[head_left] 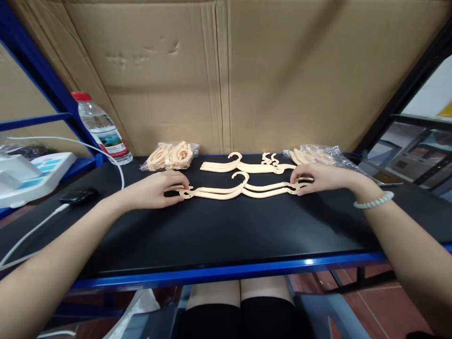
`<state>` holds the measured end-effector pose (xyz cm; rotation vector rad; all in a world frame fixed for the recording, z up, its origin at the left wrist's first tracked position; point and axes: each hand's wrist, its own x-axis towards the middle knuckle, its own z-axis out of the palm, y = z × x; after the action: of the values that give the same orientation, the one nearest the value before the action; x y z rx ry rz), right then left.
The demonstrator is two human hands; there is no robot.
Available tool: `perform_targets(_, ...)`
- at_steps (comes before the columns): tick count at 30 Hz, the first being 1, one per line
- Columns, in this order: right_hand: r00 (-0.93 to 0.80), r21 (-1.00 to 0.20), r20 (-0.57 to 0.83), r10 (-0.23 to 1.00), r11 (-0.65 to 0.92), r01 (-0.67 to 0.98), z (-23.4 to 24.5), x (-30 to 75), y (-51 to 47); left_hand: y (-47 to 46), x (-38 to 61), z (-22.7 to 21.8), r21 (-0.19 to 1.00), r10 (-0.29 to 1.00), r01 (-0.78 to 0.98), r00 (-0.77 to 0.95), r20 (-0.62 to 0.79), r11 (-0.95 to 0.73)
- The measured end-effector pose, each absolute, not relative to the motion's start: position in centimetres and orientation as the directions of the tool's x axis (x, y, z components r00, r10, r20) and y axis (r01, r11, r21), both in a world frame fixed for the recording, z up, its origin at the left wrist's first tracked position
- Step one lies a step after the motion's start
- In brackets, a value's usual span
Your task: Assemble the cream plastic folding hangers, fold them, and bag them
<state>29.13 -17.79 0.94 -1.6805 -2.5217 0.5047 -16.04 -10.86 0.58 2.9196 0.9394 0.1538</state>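
A cream plastic clothes hanger (221, 193) lies stretched out on the black table, its hook toward the back. My left hand (160, 189) is closed on the hanger's left end, thumb in front and fingers behind. At the opposite end, my right hand (319, 179) grips the hanger between thumb and fingers. Just behind it lie more hangers of the same kind (221, 167), with one hook showing. Small S-shaped cream hooks (268, 159) rest by their right part.
Clear bags of cream plastic parts lie at the back left (169, 156) and back right (314, 155). A water bottle (104, 129) leans at the left, near a white cable and a black device (79, 196). Cardboard (158, 70) walls the back; a blue edge (226, 274) runs along the front.
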Motion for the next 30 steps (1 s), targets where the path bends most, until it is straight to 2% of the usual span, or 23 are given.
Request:
perform_targets(11, -0.394, -0.268, -0.123, 0.911, 0.352, 0.897, 0.73, 29.56, -17.51, -11.08, -15.81, 0.42, 0.082, 0.612, 0.606, 0.788, 0.073, -0.791)
perform_targets(30, -0.379, -0.294, -0.108, 0.919, 0.334, 0.895, 0.86, 29.56, -17.29, -11.03, -15.72, -0.07, 0.103, 0.629, 0.621, 0.767, 0.126, -0.777)
